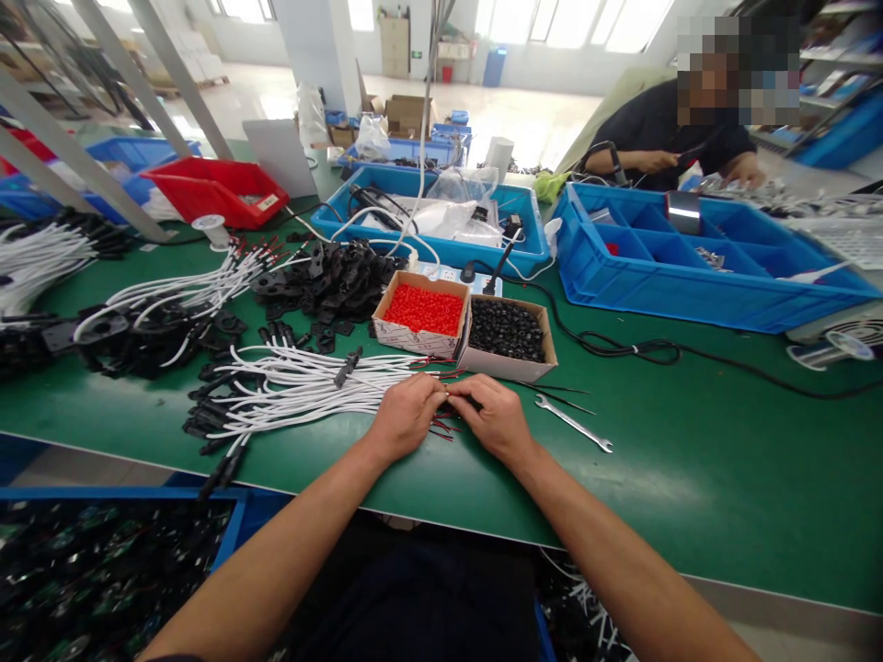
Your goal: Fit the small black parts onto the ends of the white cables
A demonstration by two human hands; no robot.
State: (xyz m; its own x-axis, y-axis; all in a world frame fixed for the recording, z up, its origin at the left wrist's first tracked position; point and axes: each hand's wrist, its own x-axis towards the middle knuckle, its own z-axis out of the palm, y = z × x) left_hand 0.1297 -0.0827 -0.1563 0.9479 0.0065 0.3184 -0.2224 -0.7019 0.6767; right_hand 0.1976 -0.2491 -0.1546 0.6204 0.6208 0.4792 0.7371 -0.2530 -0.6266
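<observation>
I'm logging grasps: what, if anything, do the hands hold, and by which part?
Left hand and right hand pinch something tiny beside the red wire ends; which part cannot be told.

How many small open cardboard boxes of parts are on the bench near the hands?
2. The box of red parts is just beyond the left hand; the box of black parts is beside it, beyond the right hand. Neither is hidden.

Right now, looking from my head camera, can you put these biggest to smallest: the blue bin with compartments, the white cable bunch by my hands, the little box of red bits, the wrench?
1. Blue bin with compartments
2. White cable bunch
3. Box of red bits
4. Wrench
</observation>
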